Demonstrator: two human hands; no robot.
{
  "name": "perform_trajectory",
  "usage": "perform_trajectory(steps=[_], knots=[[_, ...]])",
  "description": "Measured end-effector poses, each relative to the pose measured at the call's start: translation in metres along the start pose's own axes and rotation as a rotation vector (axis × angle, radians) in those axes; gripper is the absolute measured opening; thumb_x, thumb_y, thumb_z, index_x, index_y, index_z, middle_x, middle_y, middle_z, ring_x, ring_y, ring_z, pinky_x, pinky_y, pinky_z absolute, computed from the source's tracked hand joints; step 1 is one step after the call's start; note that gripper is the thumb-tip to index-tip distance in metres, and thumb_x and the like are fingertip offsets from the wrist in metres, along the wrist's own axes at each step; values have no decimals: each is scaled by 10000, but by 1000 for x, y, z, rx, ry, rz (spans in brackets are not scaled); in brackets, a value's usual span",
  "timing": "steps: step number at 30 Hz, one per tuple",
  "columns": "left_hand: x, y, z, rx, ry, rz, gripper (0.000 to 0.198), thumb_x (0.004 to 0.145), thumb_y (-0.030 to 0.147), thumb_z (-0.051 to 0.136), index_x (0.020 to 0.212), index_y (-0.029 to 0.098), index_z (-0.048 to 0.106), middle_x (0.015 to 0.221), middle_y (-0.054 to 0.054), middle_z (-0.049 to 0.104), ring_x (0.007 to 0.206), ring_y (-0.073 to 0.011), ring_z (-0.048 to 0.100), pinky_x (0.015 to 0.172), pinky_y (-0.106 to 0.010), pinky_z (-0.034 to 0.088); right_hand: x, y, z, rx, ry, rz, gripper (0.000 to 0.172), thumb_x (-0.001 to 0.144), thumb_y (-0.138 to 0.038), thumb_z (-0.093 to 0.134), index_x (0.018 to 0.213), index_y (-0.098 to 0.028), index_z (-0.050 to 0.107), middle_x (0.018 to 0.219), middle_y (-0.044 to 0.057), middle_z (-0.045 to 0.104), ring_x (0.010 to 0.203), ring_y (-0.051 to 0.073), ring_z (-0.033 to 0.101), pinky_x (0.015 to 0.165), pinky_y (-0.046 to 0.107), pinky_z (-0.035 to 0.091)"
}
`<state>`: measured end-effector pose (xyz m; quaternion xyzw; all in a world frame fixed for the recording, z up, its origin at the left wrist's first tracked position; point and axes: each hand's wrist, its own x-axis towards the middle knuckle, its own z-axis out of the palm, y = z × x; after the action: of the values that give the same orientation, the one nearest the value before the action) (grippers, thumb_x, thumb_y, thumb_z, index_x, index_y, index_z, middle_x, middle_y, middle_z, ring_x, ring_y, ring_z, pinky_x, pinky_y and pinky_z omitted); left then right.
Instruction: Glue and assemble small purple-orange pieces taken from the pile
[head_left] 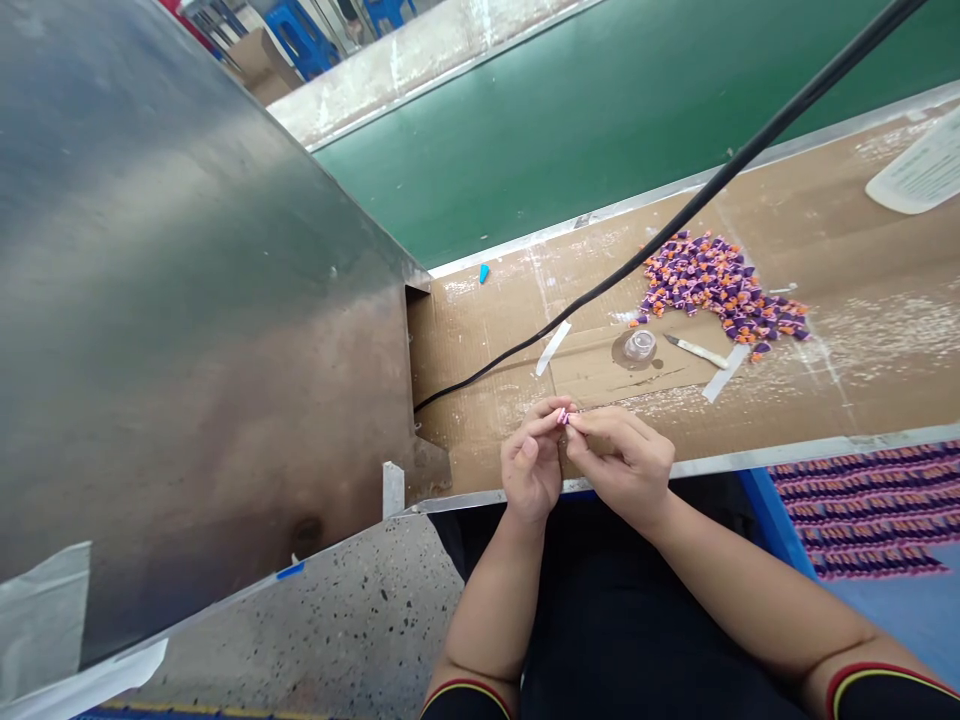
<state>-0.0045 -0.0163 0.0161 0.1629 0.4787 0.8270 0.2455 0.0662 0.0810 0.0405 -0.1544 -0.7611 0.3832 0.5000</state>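
Note:
Close to the front edge of the cardboard-covered bench, my left hand [532,465] and my right hand [626,455] meet at the fingertips. Between them is a small purple and pink piece [563,416], pinched from both sides and partly hidden by the fingers. Beyond my hands a small clear cup [640,345] stands on a wet-looking dark patch. To its right lies a craft knife [697,351] with a white handle. Behind these spreads a heap of small purple, pink and orange pieces [701,280].
A black cable [615,275] crosses above the bench. At left rises a large metal housing [225,330]. A green conveyor belt [525,130] runs behind. At lower right, a blue tray [780,520] holds rows of similar pieces. A white plastic container [919,165] lies far right.

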Motion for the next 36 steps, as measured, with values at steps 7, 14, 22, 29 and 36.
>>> perform_trajectory(steps=[7,14,22,29,36], knots=[[-1,1,2,-18,-49,30,357,952,539,708,1090,251,869,1247,-129,757,1071,-230,746,972,-349,619,1,-2,-1,0,-12,14,249,907,-40,726,1006,-269,740,828,-1,805,723,166,785,677,268,680],[-4,-3,0,107,17,76,478,930,652,690,1112,243,857,1286,-164,717,1003,-259,732,870,-386,635,0,1,-2,40,-26,105,207,928,-104,729,1061,-259,758,906,19,824,730,167,781,707,294,690],[-2,-6,2,113,78,121,457,940,625,697,1120,235,854,1220,-156,698,933,-228,692,764,-334,606,10,12,-15,153,-188,224,93,960,-159,684,929,-243,711,873,33,788,795,182,760,728,314,650],[2,-9,5,67,140,154,390,948,556,704,1059,215,859,1115,-135,689,851,-191,663,690,-295,565,40,51,-59,-76,-822,-58,174,885,-62,591,890,-216,671,831,27,705,705,159,662,637,269,540],[2,-8,5,59,145,158,381,944,553,708,1020,210,857,1095,-135,688,848,-196,660,674,-300,553,34,62,-62,-282,-904,-315,189,900,-51,560,920,-197,678,839,69,694,785,220,649,694,330,557]])
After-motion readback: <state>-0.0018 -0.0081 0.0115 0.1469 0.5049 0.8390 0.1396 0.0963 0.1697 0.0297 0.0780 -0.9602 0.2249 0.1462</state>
